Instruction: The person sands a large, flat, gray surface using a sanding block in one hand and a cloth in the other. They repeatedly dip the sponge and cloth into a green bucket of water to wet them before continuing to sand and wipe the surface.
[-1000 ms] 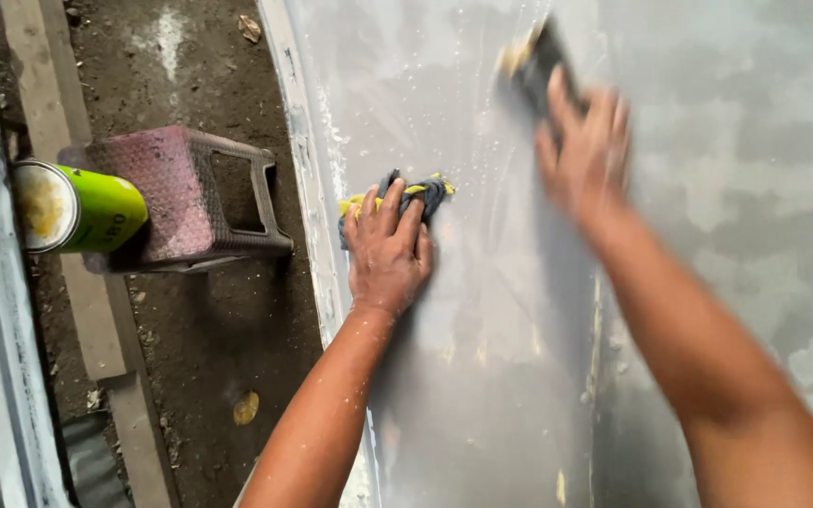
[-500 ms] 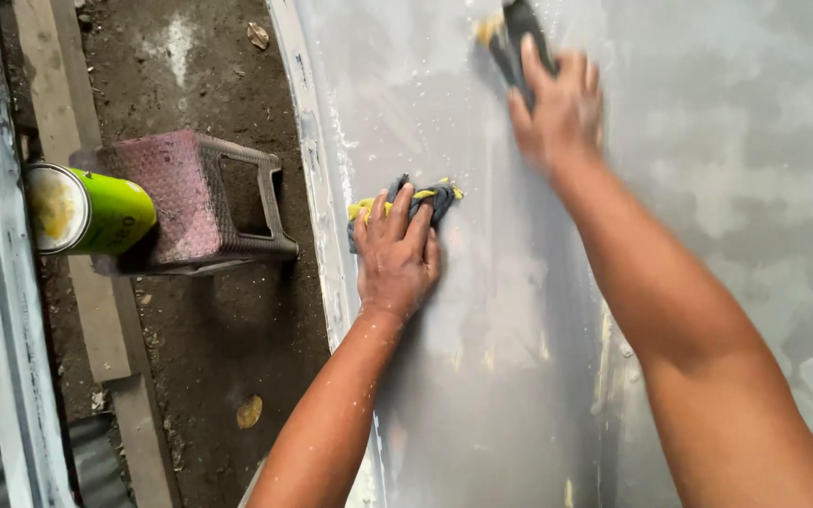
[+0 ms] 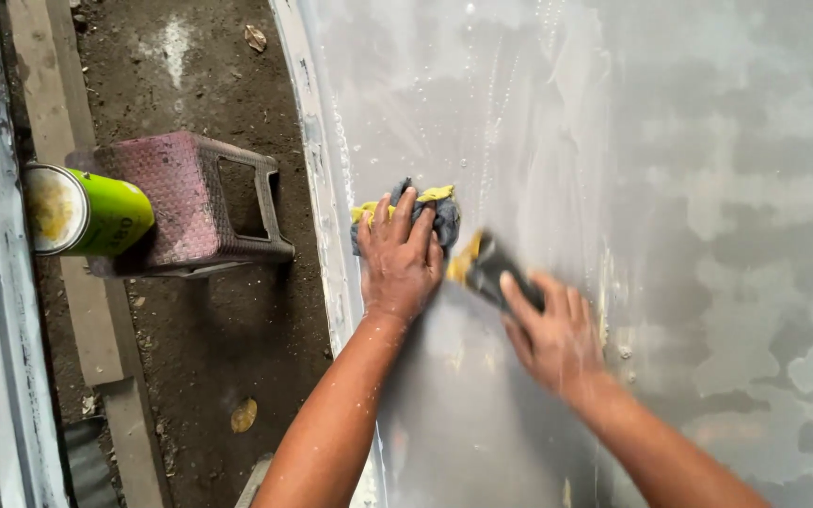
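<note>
Two hands work the grey panel [image 3: 708,188]: left hand [image 3: 402,268] flattens a rag [image 3: 435,212] for bracing, right hand [image 3: 557,334] grips a putty scraper [image 3: 486,268] angled against the filler.

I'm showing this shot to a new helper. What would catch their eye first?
Two bare arms reach onto a big grey panel: the left hand presses a yellow and grey rag flat against it, and the right hand holds a dark scraper just beside. At left, a bright green can sits on a pink plastic stool over dirt ground.
</note>
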